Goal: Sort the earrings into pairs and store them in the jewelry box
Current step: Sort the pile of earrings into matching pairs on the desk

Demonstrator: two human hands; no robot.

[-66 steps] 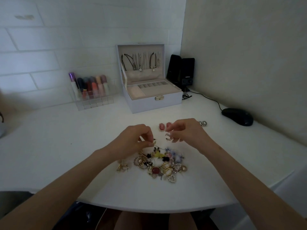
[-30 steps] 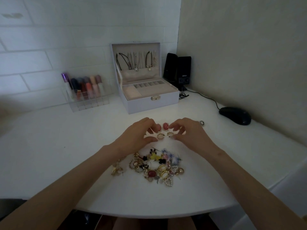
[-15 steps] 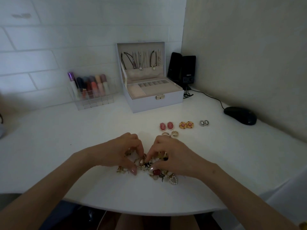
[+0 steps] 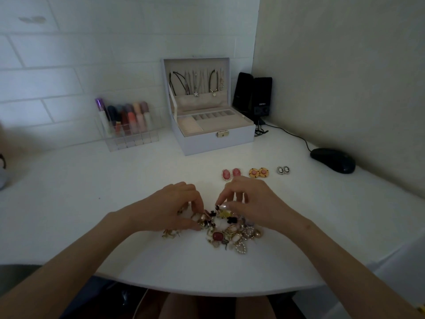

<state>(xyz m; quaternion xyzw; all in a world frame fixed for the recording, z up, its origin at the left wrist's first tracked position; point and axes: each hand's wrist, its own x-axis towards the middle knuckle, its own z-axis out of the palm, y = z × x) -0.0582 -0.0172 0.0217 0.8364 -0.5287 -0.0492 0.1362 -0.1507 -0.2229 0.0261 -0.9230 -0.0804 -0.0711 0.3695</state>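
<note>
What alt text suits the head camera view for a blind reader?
A person's left hand and right hand dig fingertips into a tangled heap of gold, pearl and red earrings on a white table. Beyond lie three sorted earring pairs in a row, then an open pale lilac jewelry box.

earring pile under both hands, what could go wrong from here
The earring pile looks tangled, so a piece lifted by the left hand or right hand may drag others along. The right hand sits close to the sorted pink pair and could knock it apart. A loose piece might roll off the table.
</note>
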